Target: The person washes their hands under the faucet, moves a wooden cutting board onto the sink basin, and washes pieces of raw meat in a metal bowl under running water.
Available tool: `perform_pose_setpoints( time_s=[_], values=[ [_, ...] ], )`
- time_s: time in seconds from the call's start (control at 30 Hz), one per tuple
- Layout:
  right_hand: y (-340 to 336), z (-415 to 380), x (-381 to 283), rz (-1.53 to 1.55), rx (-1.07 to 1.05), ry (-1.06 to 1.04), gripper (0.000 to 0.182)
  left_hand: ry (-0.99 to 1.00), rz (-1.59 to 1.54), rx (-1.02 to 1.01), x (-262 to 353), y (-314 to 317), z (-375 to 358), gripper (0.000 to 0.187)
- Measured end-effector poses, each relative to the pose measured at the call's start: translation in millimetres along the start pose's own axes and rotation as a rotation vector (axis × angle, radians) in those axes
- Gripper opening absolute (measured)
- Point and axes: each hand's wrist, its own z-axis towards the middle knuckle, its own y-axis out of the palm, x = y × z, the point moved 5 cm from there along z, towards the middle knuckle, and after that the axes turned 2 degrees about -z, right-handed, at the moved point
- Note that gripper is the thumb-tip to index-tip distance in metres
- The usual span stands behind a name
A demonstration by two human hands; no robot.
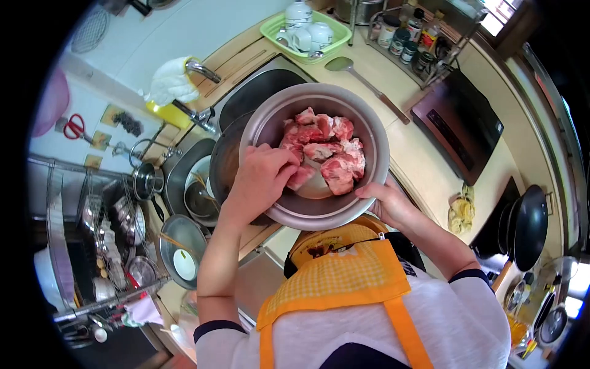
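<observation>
A large metal basin (254,138) is tilted in front of me, with several chunks of raw, bony red meat (341,172) inside. My left hand (261,178) reaches over the basin's left side. Its fingers are closed at the edge of a piece of meat (301,176) low in the basin, apart from the main heap. My right hand (390,203) grips the basin's lower right rim, thumb on top and the other fingers mostly hidden beneath. Behind the basin, to the left, part of a dark round pan (224,163) shows.
The sink (258,86) lies beyond, with a faucet (203,117) at its left. A green dish tub (267,31), a spatula (369,80) and an induction cooker (458,126) are on the counter. A wok (530,227) stands right; a dish rack (110,301) is left.
</observation>
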Motion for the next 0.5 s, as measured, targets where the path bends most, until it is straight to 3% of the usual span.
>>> perform_pose_setpoints(
  time_s=[0.1, 0.23, 0.4, 0.5],
  values=[
    [2.0, -1.5, 3.3, 0.026, 0.054, -0.028, 0.053, 0.038, 0.266, 0.218, 0.5, -14.5, 8.2, 0.026],
    [5.7, -2.7, 7.5, 0.022, 0.067, -0.059, 0.050, 0.103, 0.384, 0.082, -2.8, -1.5, 15.6, 0.044],
    [14.9, -7.2, 9.1, 0.024, 0.151, -0.151, 0.038, 0.125, 0.413, 0.059, -15.0, 9.2, 28.9, 0.044],
    [11.5, -6.6, 12.3, 0.065, 0.173, -0.146, 0.058, 0.145, 0.368, 0.061, -18.0, 12.6, 35.7, 0.044]
  ],
)
